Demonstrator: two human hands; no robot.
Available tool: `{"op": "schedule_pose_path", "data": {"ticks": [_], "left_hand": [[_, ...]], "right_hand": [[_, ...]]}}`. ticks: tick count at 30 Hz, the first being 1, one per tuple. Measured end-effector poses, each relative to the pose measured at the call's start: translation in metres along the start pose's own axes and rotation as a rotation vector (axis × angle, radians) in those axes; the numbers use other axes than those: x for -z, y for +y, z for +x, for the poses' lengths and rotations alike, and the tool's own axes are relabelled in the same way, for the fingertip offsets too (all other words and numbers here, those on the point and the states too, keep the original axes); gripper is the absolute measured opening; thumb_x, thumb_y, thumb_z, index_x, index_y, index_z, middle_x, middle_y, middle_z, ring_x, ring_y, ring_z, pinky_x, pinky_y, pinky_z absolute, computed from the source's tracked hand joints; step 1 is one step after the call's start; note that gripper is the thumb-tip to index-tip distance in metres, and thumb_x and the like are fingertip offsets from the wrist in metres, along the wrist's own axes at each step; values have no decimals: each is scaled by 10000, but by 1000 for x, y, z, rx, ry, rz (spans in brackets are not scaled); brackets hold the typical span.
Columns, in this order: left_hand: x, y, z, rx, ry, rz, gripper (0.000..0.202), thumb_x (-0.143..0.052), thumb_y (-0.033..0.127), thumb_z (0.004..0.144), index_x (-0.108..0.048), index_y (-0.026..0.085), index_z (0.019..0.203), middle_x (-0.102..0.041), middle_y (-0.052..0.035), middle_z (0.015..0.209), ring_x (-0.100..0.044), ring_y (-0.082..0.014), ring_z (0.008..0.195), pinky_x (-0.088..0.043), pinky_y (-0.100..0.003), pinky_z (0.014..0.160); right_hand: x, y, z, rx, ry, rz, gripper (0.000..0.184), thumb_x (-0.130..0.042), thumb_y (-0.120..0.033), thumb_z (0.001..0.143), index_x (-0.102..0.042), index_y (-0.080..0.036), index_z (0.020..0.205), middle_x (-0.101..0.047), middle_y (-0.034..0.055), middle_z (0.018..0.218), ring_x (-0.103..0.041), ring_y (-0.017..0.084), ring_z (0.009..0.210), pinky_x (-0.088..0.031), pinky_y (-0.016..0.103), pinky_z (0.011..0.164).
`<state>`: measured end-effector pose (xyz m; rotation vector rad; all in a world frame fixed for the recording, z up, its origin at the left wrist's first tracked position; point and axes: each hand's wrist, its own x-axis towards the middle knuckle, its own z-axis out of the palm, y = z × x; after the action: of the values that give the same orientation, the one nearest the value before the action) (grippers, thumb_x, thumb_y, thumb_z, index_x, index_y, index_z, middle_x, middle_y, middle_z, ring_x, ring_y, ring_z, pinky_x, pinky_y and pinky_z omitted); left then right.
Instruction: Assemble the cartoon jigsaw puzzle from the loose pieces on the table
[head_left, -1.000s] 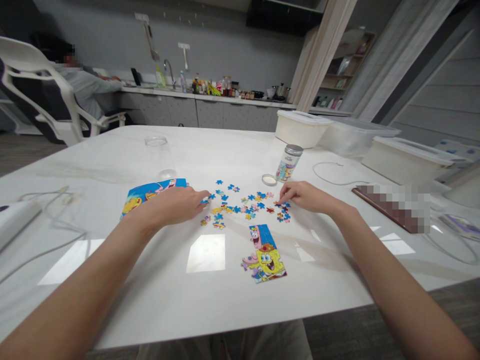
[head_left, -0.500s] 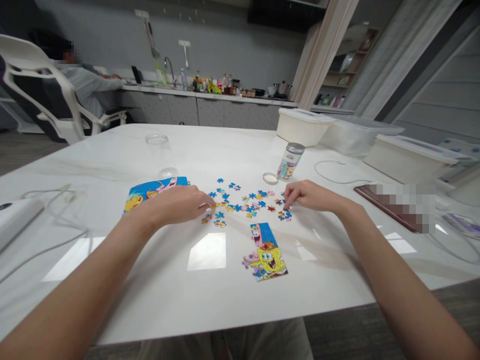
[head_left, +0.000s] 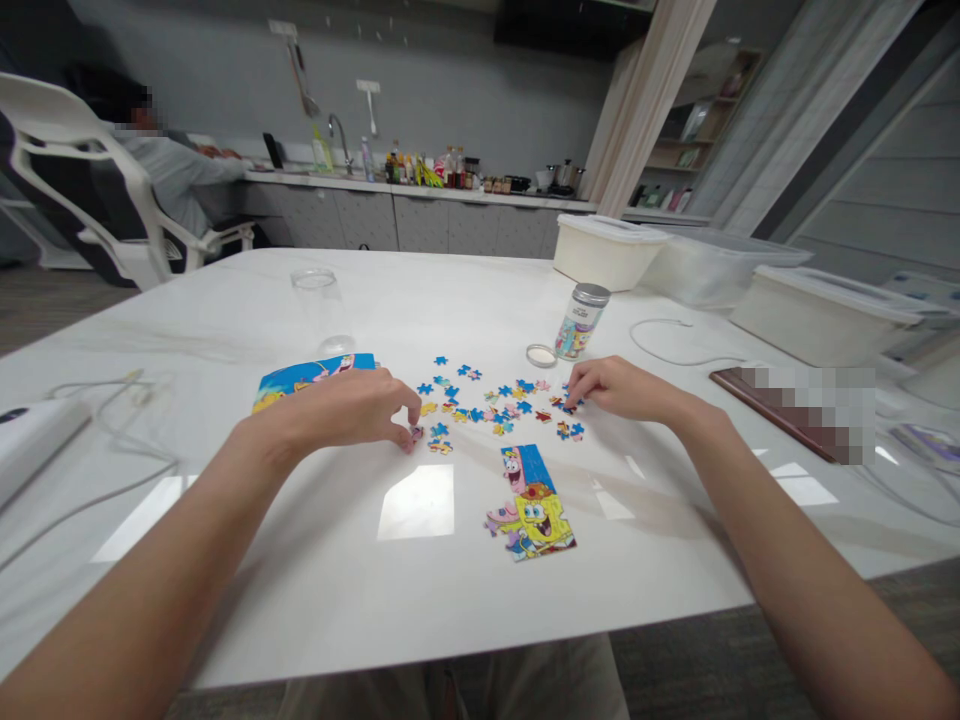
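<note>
Loose jigsaw puzzle pieces [head_left: 478, 415], mostly blue with some yellow, pink and red, lie scattered across the middle of the white table. At their left edge my left hand [head_left: 360, 408] has thumb and forefinger closed on a pinkish puzzle piece [head_left: 417, 434]. My right hand [head_left: 619, 388] is at the right edge, its bent fingertips together on a puzzle piece [head_left: 571, 405] they partly cover. Nearer to me lies a joined puzzle section [head_left: 534, 505] with a yellow and a pink cartoon face. A picture sheet [head_left: 311, 375] is partly hidden behind my left hand.
Behind the pieces stand a printed can [head_left: 581, 322], a ring-shaped lid [head_left: 541, 355] and a clear jar [head_left: 319, 310]. Storage boxes [head_left: 607, 252], a brown phone-like slab [head_left: 776, 412] and cables are on the right. A white device [head_left: 37, 445] with cables lies left. A person sits far left.
My left hand has shifted slightly down and left, from a yellow piece to the pinkish one. My right fingertips have moved a little away from me over the pieces.
</note>
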<state>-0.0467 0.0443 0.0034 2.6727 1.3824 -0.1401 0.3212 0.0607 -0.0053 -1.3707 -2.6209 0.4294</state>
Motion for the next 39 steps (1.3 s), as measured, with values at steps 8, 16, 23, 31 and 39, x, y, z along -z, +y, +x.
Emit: {"op": "schedule_pose_path", "data": {"ticks": [8,16,23,31,39], "left_hand": [[1,4,0,-26,-81,-45,232,-637,499,778,-739,346,918,-675,0,805,-623,-184,790,-430,-292,775],[11,0,-3,179,-7,131,317,-448,344,902,-690,271,1093,-705,-82,889,-648,-240,809,-416,-300,661],[8,9,-1,170,-60,158,310,-426,330,908,-703,272,1034,-698,-101,858,-656,-282,853,-431,-313,630],[1,13,4,178,-15,219,392,-369,380,933,-600,229,1211,-703,-119,893,-659,-304,876,-474,-381,717],[-2,14,6,118,-30,202,390,-345,446,926,-666,292,1086,-699,-83,889,-654,-253,771,-461,-348,681]], "right_hand": [[-1,-7,0,35,16,49,475,-411,26,666,-792,-208,827,-708,48,904,-646,152,796,-507,285,807],[-3,-5,1,41,16,63,471,-415,35,668,-784,-204,838,-707,38,895,-642,151,799,-496,281,802],[-4,-6,1,26,-8,71,474,-409,44,667,-780,-203,831,-707,31,888,-643,145,803,-492,270,813],[-3,-8,1,31,-19,81,457,-418,40,655,-776,-200,807,-712,36,891,-652,150,811,-492,273,817],[-3,-9,0,14,-19,96,448,-422,50,658,-764,-197,809,-719,38,900,-656,153,827,-501,283,821]]}}
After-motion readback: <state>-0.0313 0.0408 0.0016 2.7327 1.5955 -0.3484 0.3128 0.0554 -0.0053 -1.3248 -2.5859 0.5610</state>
